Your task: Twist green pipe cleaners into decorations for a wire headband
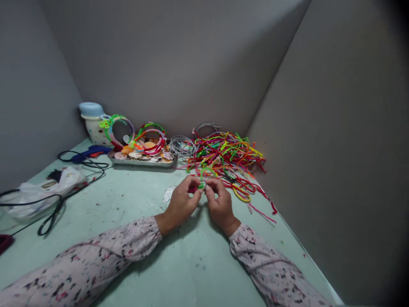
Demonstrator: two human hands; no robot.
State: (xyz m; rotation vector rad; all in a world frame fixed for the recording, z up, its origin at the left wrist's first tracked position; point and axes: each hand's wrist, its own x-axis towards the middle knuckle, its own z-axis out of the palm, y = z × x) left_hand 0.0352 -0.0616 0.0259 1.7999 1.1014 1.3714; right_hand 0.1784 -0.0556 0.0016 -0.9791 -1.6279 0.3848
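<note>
My left hand (pixel 181 203) and my right hand (pixel 219 201) meet over the pale green table (pixel 134 238), fingertips pinched together on a small green and pink pipe cleaner piece (pixel 200 186). Both hands are closed on it. A green loop of pipe cleaner (pixel 207 171) rises just behind the fingers. Both sleeves are floral patterned.
A heap of coloured pipe cleaners (pixel 226 157) lies behind the hands by the right wall. A metal tray (pixel 142 161) with shells and wrapped hairbands stands at the back. Wire hoops (pixel 182 146), a white jar (pixel 93 123), a blue glue gun (pixel 89 152), scissors (pixel 51 219) and a plastic bag (pixel 38 192) lie left.
</note>
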